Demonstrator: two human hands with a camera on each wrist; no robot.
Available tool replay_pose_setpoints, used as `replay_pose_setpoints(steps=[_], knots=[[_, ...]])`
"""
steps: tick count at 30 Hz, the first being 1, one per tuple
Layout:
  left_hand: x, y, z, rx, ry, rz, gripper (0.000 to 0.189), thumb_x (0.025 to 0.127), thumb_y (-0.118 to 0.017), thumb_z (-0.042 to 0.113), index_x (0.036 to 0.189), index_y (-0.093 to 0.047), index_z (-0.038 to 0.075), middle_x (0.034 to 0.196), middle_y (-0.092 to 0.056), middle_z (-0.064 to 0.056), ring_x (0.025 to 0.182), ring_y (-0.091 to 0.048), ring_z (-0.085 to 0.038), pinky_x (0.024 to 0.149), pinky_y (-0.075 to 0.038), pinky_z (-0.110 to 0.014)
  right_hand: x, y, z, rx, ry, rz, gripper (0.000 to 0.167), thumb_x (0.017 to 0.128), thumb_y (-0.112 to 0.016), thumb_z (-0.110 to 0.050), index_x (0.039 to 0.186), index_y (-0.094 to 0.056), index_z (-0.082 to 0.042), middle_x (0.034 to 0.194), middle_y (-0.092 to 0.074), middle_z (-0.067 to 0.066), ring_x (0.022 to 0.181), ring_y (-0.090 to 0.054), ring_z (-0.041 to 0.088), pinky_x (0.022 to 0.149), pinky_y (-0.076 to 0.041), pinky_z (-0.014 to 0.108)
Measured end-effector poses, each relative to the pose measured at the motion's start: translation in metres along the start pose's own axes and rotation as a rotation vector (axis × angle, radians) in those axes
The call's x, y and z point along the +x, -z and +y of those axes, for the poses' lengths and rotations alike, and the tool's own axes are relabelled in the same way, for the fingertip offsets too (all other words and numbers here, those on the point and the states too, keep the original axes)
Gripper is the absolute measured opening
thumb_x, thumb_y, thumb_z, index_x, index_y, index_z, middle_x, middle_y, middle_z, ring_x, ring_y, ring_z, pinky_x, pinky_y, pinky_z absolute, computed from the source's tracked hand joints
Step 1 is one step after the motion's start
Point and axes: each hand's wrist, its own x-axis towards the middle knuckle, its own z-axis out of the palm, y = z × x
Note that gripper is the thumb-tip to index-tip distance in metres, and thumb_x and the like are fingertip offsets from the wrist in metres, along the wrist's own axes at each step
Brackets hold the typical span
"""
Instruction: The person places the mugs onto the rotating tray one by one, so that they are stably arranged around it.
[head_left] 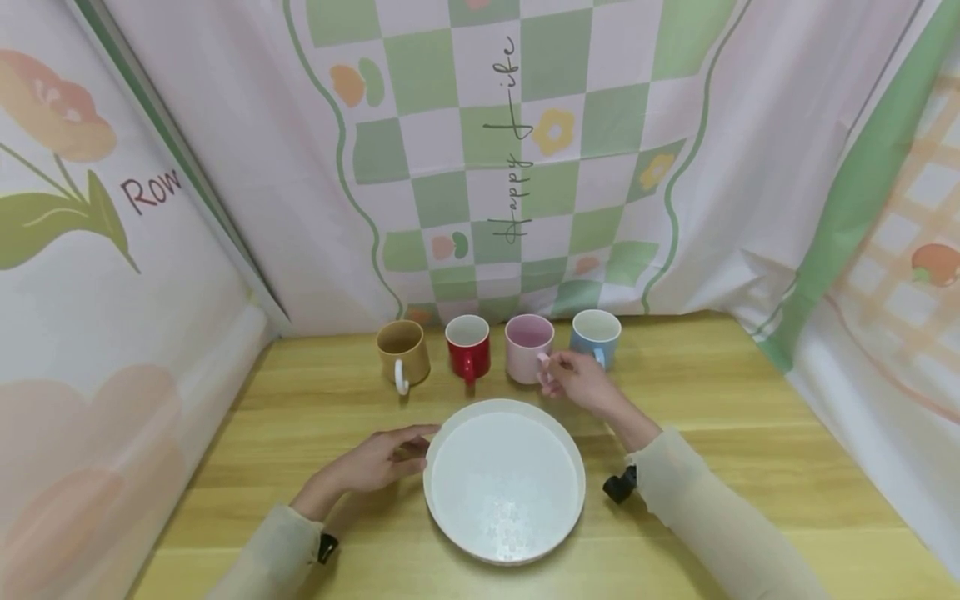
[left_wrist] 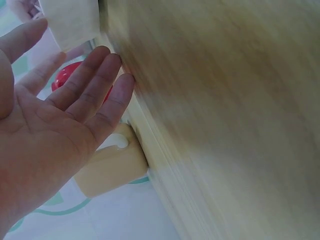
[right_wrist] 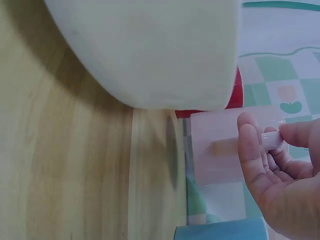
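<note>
A pink mug (head_left: 523, 357) stands third from the left in a row of mugs at the back of the table. My right hand (head_left: 583, 385) pinches its handle (right_wrist: 272, 140) between thumb and fingers, as the right wrist view shows closely. In front of the row lies a round white tray (head_left: 502, 483) with a raised rim and nothing on it. At the tray's left side is my left hand (head_left: 377, 460), its fingers extended and fingertips right at the rim. Its palm and spread fingers (left_wrist: 95, 107) show in the left wrist view.
To the left of the pink mug stand a red mug (head_left: 468, 346) and a tan mug (head_left: 402, 352) with a white handle. A light blue mug (head_left: 596, 329) is just right of it, partly behind my right hand. A patterned curtain (head_left: 517, 192) hangs behind the wooden table (head_left: 300, 408).
</note>
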Motion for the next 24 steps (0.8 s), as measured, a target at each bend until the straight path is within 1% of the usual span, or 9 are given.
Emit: replay_pose_setpoints(steps=[7,14,19,24], knots=[[0.0,-0.001,-0.001,0.003,-0.001,0.002,0.053,0.103,-0.056,0.026,0.152,-0.04,0.012,0.135,-0.063,-0.01,0.123,-0.062,-0.027,0.099,-0.056,-0.042,-0.009,0.0,-0.006,-0.016,0.014,-0.008,0.03,0.106,-0.048,-0.019,0.115,-0.061,0.007,0.108,-0.068,0.025,0.083,-0.072,0.022,0.084,-0.063,0.044],[0.0,0.0,0.0,-0.005,-0.004,0.0,0.053,0.103,-0.056,0.026,0.152,-0.04,0.012,0.137,-0.062,-0.01,0.123,-0.062,-0.028,0.1,-0.056,-0.043,-0.019,0.0,-0.013,-0.044,0.057,-0.019,0.027,0.105,-0.048,-0.016,0.112,-0.06,0.008,0.106,-0.069,0.027,0.082,-0.072,0.024,0.082,-0.063,0.046],[-0.001,0.001,0.001,-0.012,-0.009,-0.001,0.053,0.103,-0.056,0.025,0.152,-0.04,0.011,0.137,-0.062,-0.012,0.123,-0.062,-0.029,0.1,-0.056,-0.044,-0.026,-0.001,-0.017,-0.033,0.058,-0.032,0.026,0.105,-0.049,-0.017,0.11,-0.062,0.005,0.103,-0.07,0.024,0.082,-0.072,0.024,0.081,-0.063,0.044],[-0.001,0.001,0.002,-0.014,-0.013,-0.001,0.053,0.103,-0.056,0.023,0.152,-0.04,0.01,0.137,-0.061,-0.013,0.123,-0.062,-0.029,0.101,-0.056,-0.045,-0.032,-0.004,-0.02,-0.038,0.088,-0.041,0.023,0.104,-0.05,-0.014,0.108,-0.062,0.005,0.101,-0.071,0.024,0.081,-0.071,0.024,0.076,-0.064,0.037]])
